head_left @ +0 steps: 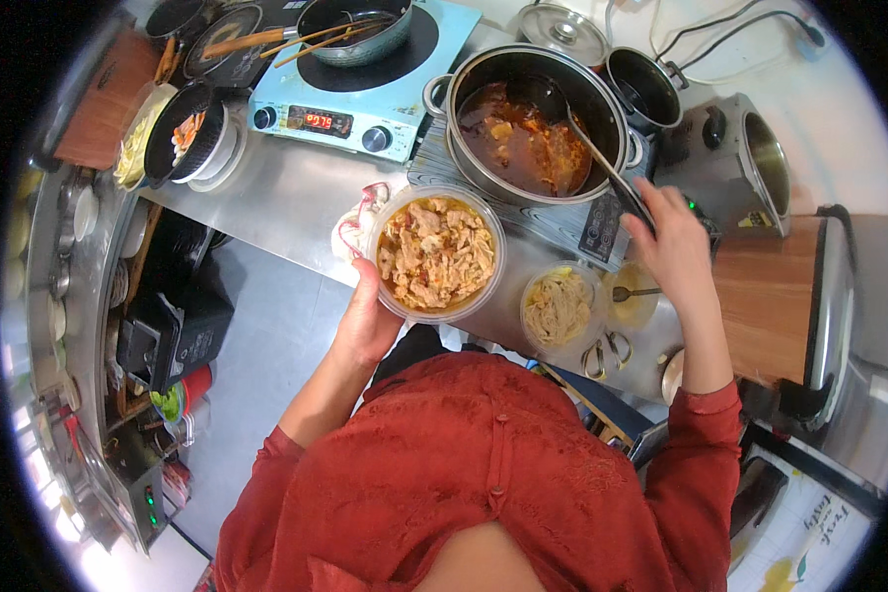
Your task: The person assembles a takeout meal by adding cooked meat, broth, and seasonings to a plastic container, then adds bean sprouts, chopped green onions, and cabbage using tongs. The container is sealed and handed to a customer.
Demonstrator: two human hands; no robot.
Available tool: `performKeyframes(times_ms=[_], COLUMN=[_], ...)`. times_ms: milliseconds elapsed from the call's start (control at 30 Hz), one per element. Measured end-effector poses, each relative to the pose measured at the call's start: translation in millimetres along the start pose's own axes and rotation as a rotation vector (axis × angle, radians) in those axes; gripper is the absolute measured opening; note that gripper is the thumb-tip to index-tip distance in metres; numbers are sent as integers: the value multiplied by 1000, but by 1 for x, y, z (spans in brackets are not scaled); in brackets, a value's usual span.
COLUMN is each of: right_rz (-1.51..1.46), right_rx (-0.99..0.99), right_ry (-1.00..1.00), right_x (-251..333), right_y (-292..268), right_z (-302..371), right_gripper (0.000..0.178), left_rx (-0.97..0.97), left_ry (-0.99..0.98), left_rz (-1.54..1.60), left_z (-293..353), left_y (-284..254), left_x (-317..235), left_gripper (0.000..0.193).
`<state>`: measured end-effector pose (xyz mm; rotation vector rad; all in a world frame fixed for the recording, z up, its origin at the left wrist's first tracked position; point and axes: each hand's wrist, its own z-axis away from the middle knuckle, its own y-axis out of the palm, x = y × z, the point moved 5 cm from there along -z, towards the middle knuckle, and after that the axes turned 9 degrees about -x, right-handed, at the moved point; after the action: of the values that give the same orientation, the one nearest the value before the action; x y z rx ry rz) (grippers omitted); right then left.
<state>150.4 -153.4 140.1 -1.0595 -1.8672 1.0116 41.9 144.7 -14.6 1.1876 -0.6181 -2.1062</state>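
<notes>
My left hand point(365, 318) grips a round clear plastic bowl point(501, 259) by its near left side. Chunks of cooked meat point(436, 252) in brownish broth fill it. My right hand point(673, 235) is closed on the black handle of a ladle point(602, 158). The ladle's bowl lies in a large steel pot point(523, 61), among reddish-brown soup point(503, 148) with bits of food in it. The pot stands just beyond the plastic bowl, to its right.
A light-blue induction cooker point(266, 99) carries a wok point(355, 44) with chopsticks across it. Noodles point(557, 308) fill a second bowl near my right arm, beside scissors point(607, 355). A small black pot point(645, 87) and a steel appliance point(725, 158) stand at right.
</notes>
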Motion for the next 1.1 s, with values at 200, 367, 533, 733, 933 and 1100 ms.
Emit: performKeyframes(times_ms=[200,367,533,733,933,1100], right_rz=[-297,59,67,104,30,-204], right_rx=[87,-55,-1,-40,92,370], right_ry=[669,535,529,512,359,623], right_x=[-8,-33,-44,-48,-58,-55], right_y=[-7,62,91,94,90,13], right_z=[152,258,286,286,276,262], right_gripper=[6,30,47,58,70,55], left_rx=[4,33,66,92,46,29], left_ry=[-1,-43,-52,2,9,20], left_rz=[-43,-55,-170,-164,-133,-92], left_z=[-9,-14,-17,-19,-19,-17], left_y=[-6,-7,-10,-5,-5,-8], left_x=[-12,-15,-16,-17,-16,-15], left_gripper=[98,99,97,94,94,92])
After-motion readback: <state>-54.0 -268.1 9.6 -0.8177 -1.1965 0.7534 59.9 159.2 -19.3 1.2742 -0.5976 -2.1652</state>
